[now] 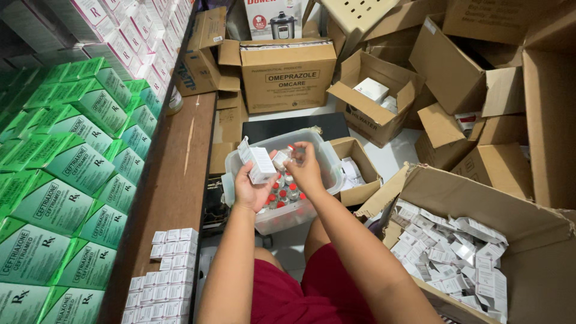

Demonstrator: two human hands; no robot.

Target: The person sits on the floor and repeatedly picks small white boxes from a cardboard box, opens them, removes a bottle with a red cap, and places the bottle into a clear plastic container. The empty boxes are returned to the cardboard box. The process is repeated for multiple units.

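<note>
The left hand [251,191] is wrapped around a small white carton [259,163], its end flap open and standing up, held just over the clear plastic tub [327,157]. The right hand [306,169] is pinching a little glass vial [281,158] with a red cap, right beside the carton's open mouth. Both hands are busy and closed on their things, nothing loose.

To do this bit well, I'd say keep the flap bent clear with the thumb, line the vial up straight with the opening and let it slide in base first; tilted, the thin card would catch and crease. Working low over the tub seems wise too, since glass is slick and a dropped vial would land among the others.

Inside the tub, more red-capped vials [287,193] stand packed together, smooth and shiny. The big cardboard box [543,252] on the right is rough brown corrugate, holding a loose heap of folded white paper leaflets [456,255]. On the left, a wooden bench [174,162] carries neat rows of small white cartons [165,276], with glossy green boxes [66,180] stacked beyond.
</note>
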